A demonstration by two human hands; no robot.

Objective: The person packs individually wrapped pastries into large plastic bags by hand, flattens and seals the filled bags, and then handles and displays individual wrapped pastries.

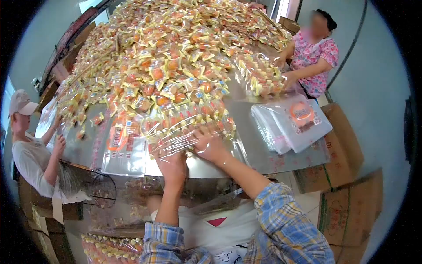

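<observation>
In front of me on the table lies a clear plastic bag (pixel 187 115) filled with rows of small wrapped packets, orange inside and yellow at the edges. My left hand (pixel 170 162) grips the bag's near edge, its fingers partly covered by shiny film. Just to the right, my right hand (pixel 211 144) has bent fingers on the same bag, holding the film against the packets. Creased plastic stretches between both hands. A flat printed bag (pixel 118 147) lies left of the filled one.
A large heap of wrapped packets (pixel 171 53) covers the table's far part. To the right lies a stack of clear printed bags (pixel 296 121). One person (pixel 314 55) handles a filled bag at right; another person (pixel 33 149) stands left. Cardboard boxes (pixel 347 211) stand below right.
</observation>
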